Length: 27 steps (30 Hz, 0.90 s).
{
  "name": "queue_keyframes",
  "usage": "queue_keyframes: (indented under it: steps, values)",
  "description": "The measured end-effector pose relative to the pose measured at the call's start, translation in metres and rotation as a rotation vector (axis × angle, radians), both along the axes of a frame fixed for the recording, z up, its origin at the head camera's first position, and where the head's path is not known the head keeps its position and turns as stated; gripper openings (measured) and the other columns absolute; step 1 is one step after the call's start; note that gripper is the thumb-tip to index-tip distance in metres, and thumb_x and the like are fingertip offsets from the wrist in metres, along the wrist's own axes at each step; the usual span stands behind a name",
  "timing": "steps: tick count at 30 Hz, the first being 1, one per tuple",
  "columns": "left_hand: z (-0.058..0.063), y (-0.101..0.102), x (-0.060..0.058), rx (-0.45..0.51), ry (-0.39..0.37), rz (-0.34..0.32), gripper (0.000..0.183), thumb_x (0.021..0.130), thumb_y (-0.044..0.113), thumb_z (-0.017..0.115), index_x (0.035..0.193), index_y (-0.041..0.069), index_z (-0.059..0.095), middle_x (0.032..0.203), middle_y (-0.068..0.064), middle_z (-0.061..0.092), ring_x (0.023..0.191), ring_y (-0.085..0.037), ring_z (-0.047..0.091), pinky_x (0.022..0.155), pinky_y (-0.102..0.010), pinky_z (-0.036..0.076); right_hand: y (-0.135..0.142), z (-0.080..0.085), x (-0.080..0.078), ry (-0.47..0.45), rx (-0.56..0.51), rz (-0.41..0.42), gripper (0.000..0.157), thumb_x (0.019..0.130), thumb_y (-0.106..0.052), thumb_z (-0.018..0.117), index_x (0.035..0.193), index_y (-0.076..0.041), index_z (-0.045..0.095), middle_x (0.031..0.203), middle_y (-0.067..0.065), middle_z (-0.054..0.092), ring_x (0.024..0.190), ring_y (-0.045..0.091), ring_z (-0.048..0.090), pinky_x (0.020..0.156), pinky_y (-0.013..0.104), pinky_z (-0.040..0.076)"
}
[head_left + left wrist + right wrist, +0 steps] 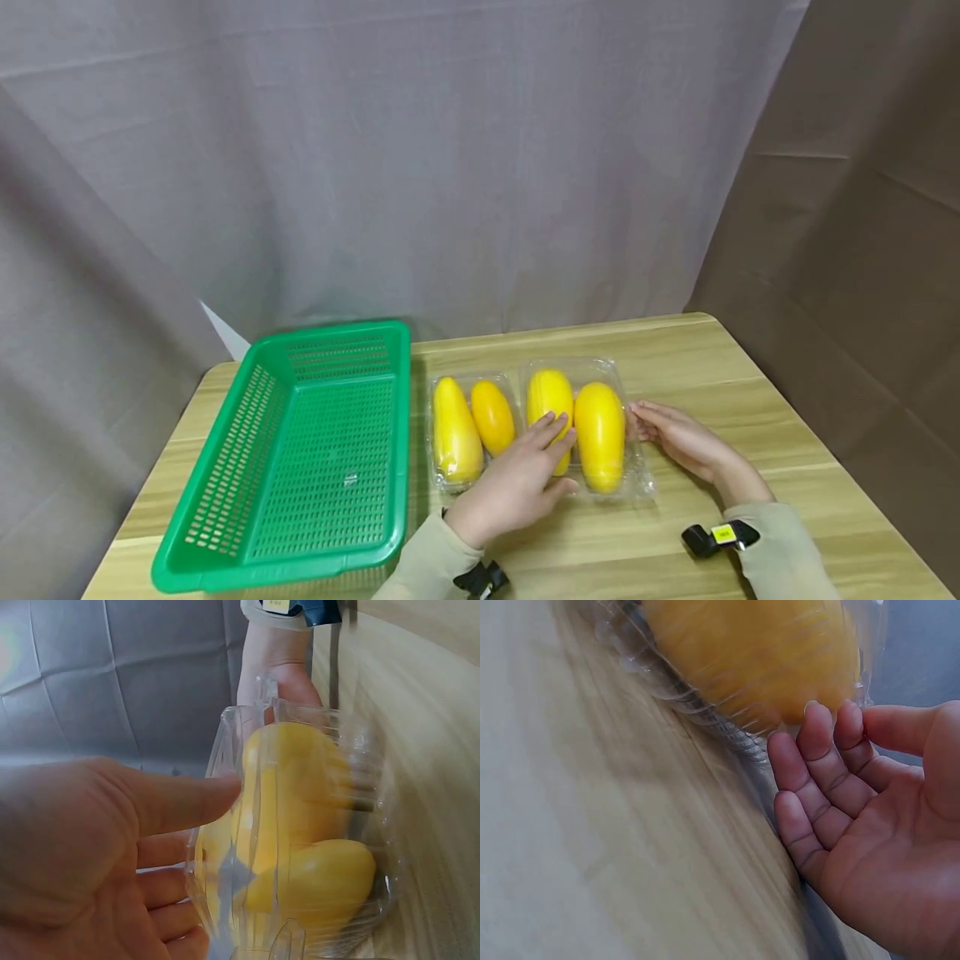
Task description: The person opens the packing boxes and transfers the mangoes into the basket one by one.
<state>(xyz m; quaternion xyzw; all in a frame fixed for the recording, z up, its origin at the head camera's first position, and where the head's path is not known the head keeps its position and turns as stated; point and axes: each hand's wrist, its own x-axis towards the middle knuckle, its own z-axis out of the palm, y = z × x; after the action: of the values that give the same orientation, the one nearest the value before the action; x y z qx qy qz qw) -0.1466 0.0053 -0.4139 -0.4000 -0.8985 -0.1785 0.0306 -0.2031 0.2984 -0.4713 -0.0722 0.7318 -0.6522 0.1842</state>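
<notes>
Two clear plastic clamshell boxes lie side by side on the table, each with two yellow oblong fruits showing inside. My left hand (517, 483) reaches over the right box (637, 483), its fingers extended over the lid above one fruit (550, 392) and partly hiding it. At that box's right side, beside the other fruit (600, 437), my right hand (686, 446) has its fingers bent. Thumb and index fingertip (847, 724) meet and pinch the box's edge in the right wrist view. The left box (468, 382) holds a long fruit (457, 433) and a smaller one (492, 417).
A green perforated plastic basket (397, 467) stands on the left of the wooden table (750, 433), with no fruit inside. Grey cloth (480, 167) hangs behind the table, and a brown cloth (862, 250) hangs at the right.
</notes>
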Motion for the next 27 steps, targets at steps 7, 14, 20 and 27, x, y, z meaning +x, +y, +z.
queue_keyframes:
  steps: [7, 14, 20, 27]
  values:
    - [-0.002, 0.0, 0.0, 0.01, 0.016, -0.018, 0.048, 0.09, 0.017, 0.062, 0.135, 0.007, 0.049, 0.144, -0.008, 0.037, 0.134, -0.023, 0.029, 0.108, -0.039, 0.022, 0.0, -0.005, 0.002, -0.006, -0.052, -0.032, 0.035, 0.101, -0.032, 0.038, 0.108, 0.0, 0.049, 0.096, 0.006, 0.051, 0.088, 0.015, 0.052, 0.082, 0.026, 0.045]
    - [0.002, -0.002, -0.01, 0.078, 0.016, -0.052, 0.042, 0.088, 0.002, 0.06, 0.129, 0.012, 0.056, 0.139, -0.006, 0.044, 0.132, -0.024, 0.031, 0.107, -0.04, 0.022, 0.004, -0.002, -0.006, -0.014, -0.111, -0.151, 0.038, 0.1, -0.038, 0.036, 0.114, -0.003, 0.04, 0.093, 0.006, 0.052, 0.082, 0.014, 0.054, 0.079, 0.028, 0.05]
    - [0.007, -0.004, -0.021, 0.094, -0.016, -0.068, 0.046, 0.085, -0.007, 0.057, 0.126, 0.012, 0.058, 0.137, -0.004, 0.046, 0.132, -0.024, 0.032, 0.108, -0.037, 0.022, 0.003, 0.002, -0.013, 0.031, -0.129, -0.217, 0.056, 0.1, -0.039, 0.035, 0.144, -0.007, 0.021, 0.099, 0.007, 0.05, 0.083, 0.014, 0.056, 0.076, 0.03, 0.051]
    - [0.003, 0.004, -0.028, 0.106, -0.059, -0.047, 0.06, 0.074, -0.017, 0.051, 0.125, 0.013, 0.06, 0.135, -0.001, 0.049, 0.131, -0.021, 0.035, 0.108, -0.034, 0.023, 0.015, 0.002, -0.009, 0.093, -0.073, -0.274, 0.064, 0.098, -0.045, 0.033, 0.149, -0.012, 0.011, 0.116, 0.015, 0.04, 0.086, 0.013, 0.053, 0.074, 0.028, 0.05]
